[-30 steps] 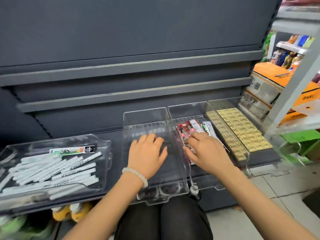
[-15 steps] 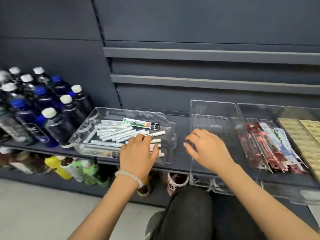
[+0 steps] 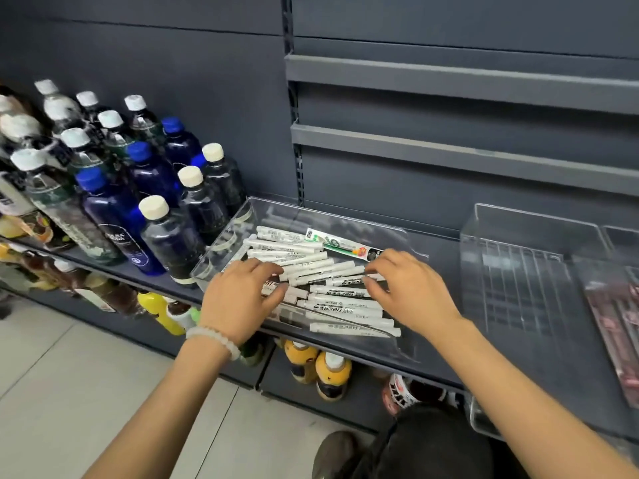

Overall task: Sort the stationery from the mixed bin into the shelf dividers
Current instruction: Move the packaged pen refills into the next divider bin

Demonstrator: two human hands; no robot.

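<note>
2 hands (image 3: pixel 242 299) (image 3: pixel 411 292) now over marker bin (image 3: pixel 397 236), off dividers.

Clear mixed bin (image 3: pixel 397 236) on shelf, holding white markers (image 3: pixel 321 271) lying flat, loosely piled, mostly parallel. One green-and-white packaged pen (image 3: pixel 342 244) along rear of pile. Clear divider tray (image 3: pixel 518 271) to right, well apart from bin.

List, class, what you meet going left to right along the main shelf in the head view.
bottles → clear bin of white markers, with the left hand then the right hand over them → empty divider → divider with red packets.
</note>
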